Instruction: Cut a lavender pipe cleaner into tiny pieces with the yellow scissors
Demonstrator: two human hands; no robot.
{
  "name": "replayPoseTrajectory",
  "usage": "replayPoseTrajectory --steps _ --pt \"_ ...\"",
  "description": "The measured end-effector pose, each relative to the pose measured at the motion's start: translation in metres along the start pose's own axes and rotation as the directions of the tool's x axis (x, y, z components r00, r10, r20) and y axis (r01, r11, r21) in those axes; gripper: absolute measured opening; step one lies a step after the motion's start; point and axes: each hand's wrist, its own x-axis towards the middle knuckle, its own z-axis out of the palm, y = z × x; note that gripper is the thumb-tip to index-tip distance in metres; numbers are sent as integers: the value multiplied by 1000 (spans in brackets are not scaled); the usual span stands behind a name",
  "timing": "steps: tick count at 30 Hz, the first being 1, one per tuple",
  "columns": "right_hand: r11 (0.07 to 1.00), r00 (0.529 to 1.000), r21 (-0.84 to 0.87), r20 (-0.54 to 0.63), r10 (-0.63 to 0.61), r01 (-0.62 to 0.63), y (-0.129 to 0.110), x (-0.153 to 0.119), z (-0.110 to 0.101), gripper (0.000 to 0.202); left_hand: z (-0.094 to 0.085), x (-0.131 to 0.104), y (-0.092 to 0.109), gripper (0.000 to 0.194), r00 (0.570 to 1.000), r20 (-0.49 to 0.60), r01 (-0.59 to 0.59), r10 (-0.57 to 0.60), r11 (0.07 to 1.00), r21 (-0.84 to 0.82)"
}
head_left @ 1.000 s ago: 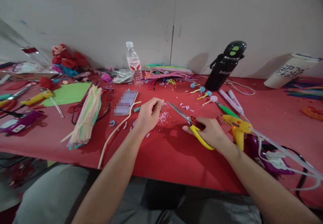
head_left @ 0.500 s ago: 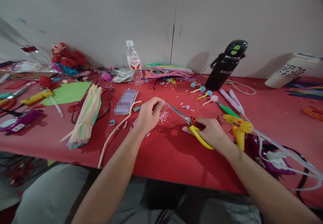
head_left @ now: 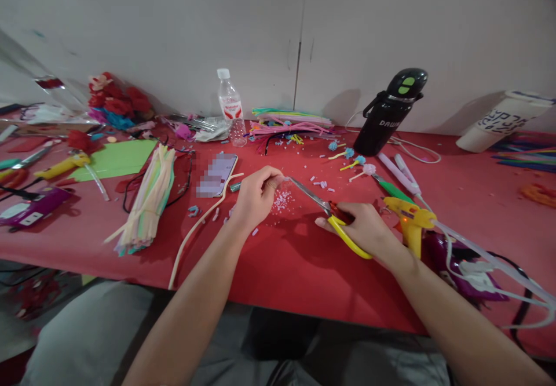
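Note:
My left hand (head_left: 259,196) is closed in a pinch over the red table (head_left: 278,276); what sits between its fingertips is too small to make out. My right hand (head_left: 362,226) grips scissors (head_left: 319,201) with yellow and dark red handles, their blade tips right at the left fingertips. Beneath the blades lies a scatter of tiny pale pink bits (head_left: 283,201). Several short pink pieces (head_left: 321,184) lie behind the scissors. A cream pipe cleaner (head_left: 195,226) curves along the left forearm, and a phone (head_left: 217,175) lies behind it.
A bundle of pastel pipe cleaners (head_left: 147,206) lies left. Behind stand a clear bottle (head_left: 232,108) and a black flask (head_left: 386,113). A yellow glue gun (head_left: 410,218) with cables is close to the right wrist. Small blue and pink flower pieces (head_left: 358,163) lie at the back right.
The scissors and my right hand have shifted very slightly to the right. My left hand has hardly moved.

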Motion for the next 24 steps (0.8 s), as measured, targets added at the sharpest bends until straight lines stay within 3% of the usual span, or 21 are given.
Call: replayPoseTrajectory --steps 24 --pt "1000 1000 12 21 -6 6 2 1 1 57 1 -1 -1 20 1000 11 27 -26 1000 -14"
